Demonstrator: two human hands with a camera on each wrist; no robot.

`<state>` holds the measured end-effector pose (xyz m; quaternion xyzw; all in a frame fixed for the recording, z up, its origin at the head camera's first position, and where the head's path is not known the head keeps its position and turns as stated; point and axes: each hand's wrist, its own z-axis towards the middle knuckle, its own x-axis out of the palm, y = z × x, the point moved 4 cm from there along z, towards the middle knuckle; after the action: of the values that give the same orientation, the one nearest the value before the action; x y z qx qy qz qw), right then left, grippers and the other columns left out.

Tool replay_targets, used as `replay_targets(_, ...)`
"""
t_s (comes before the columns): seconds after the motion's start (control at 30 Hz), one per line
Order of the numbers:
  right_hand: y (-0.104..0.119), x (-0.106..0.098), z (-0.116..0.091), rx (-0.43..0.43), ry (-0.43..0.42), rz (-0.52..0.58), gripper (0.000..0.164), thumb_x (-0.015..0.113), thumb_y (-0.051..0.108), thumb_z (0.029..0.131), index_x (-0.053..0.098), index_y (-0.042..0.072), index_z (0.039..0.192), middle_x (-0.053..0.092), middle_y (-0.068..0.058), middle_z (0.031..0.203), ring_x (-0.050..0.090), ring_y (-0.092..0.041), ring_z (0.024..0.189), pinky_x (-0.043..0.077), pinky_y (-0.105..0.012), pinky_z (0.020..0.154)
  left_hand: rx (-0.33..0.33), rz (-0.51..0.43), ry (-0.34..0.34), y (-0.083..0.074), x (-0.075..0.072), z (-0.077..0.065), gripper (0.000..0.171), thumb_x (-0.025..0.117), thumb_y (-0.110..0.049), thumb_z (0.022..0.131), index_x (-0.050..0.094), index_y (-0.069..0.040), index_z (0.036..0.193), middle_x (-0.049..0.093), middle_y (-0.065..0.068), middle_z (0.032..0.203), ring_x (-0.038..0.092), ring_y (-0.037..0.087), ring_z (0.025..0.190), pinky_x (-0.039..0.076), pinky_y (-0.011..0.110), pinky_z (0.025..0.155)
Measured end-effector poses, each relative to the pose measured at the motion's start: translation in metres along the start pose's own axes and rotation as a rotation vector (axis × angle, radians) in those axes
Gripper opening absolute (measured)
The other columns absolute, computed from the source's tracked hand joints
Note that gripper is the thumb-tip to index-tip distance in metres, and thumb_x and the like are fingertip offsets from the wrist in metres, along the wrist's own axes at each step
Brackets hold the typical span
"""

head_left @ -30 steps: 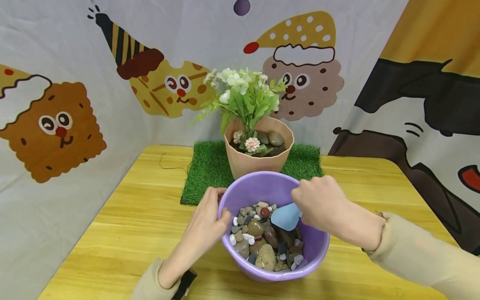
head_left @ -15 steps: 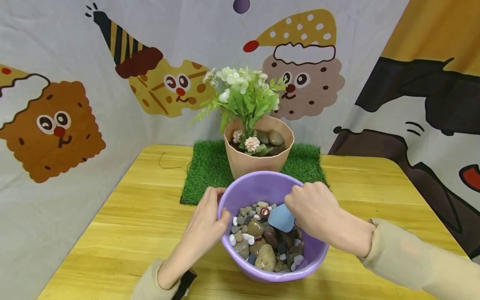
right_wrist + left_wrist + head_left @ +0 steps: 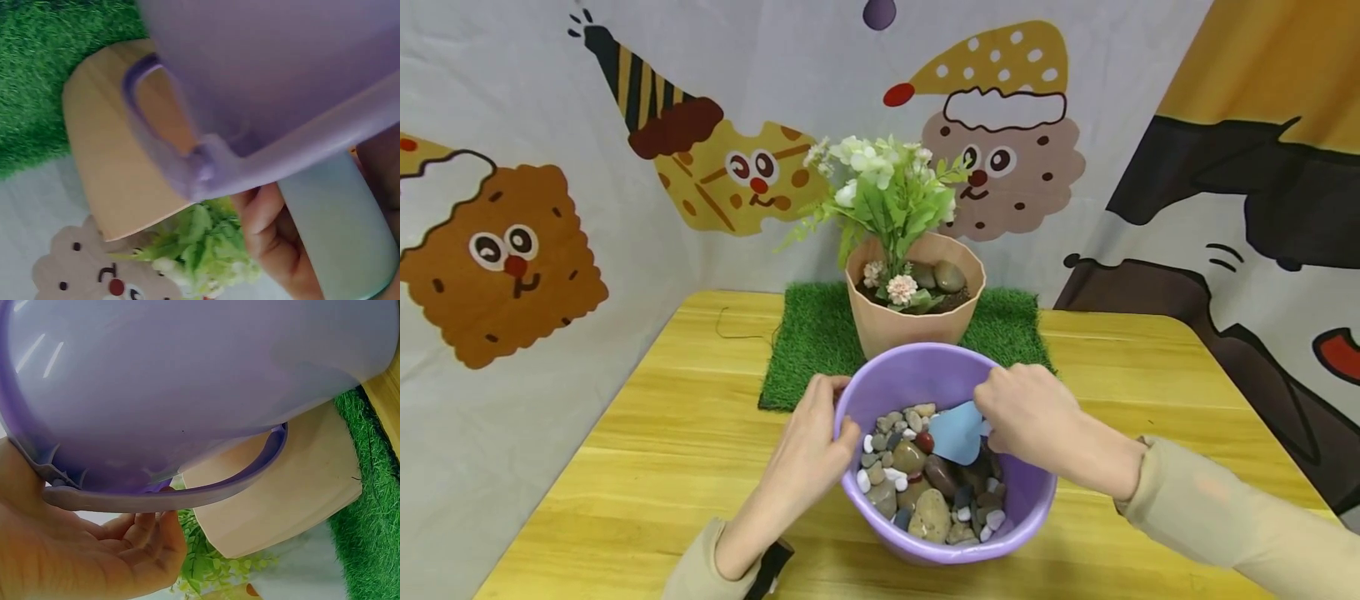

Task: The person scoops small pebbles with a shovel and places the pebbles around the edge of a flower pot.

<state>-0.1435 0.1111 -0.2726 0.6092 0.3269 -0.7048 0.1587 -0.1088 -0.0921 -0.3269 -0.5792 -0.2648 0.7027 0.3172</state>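
Note:
A purple bucket (image 3: 917,377) stands at the front of the table with wet stones (image 3: 931,515) across its bottom. My left hand (image 3: 808,446) grips its left rim, thumb over the edge; in the left wrist view, the fingers curl beneath the purple carrying handle (image 3: 181,499). Over the bucket's right rim, my right hand (image 3: 1030,425) holds a small trowel. The trowel's light blue blade (image 3: 957,435) lies on the stones at the back right, right beside a dark red stone (image 3: 924,442). Its pale green grip (image 3: 340,225) shows in the right wrist view.
Just behind the bucket, a peach flowerpot (image 3: 910,333) with white flowers (image 3: 872,158), soil and stones sits on a green turf mat (image 3: 808,358). A thin dark thread (image 3: 737,335) lies on the wooden table (image 3: 647,467). A cartoon-printed cloth (image 3: 760,58) hangs behind.
My right hand has shifted left over the bucket, and the trowel blade has slid left across the stones up to the red stone. My left hand keeps its grip on the rim.

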Motion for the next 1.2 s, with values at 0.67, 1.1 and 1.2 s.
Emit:
replay_targets(0.67, -0.006, 0.005, -0.006, -0.07, -0.038, 0.046, 0.035, 0.076, 0.015, 0.059, 0.042, 0.021, 0.05, 0.04, 0.007, 0.047, 0.037, -0.012, 0.042, 0.032, -0.025, 0.038, 0.004, 0.001, -0.016, 0.0, 0.001, 0.0, 0.046, 0.055, -0.004, 0.077, 0.052, 0.001, 0.122, 0.056, 0.01, 0.11, 0.06, 0.024, 0.099, 0.055, 0.039, 0.086)
replay_targets(1.1, 0.005, 0.018, -0.009, -0.014, -0.058, 0.224, 0.047, 0.071, 0.013, 0.055, 0.026, 0.024, 0.048, 0.016, 0.011, 0.048, 0.02, -0.004, 0.045, 0.02, -0.018, 0.038, 0.001, -0.005, -0.007, 0.0, 0.002, 0.001, 0.046, 0.056, -0.006, 0.078, 0.052, -0.001, 0.124, 0.056, 0.009, 0.113, 0.06, 0.024, 0.099, 0.054, 0.039, 0.085)
replay_targets(1.2, 0.009, 0.02, -0.011, -0.035, -0.125, 0.129, 0.04, 0.073, 0.016, 0.057, 0.034, 0.022, 0.048, 0.029, 0.009, 0.046, 0.029, -0.007, 0.044, 0.03, -0.021, 0.039, -0.006, -0.007, -0.009, 0.001, 0.001, 0.001, 0.046, 0.056, -0.005, 0.078, 0.051, 0.0, 0.124, 0.056, 0.009, 0.113, 0.06, 0.024, 0.1, 0.054, 0.039, 0.085)
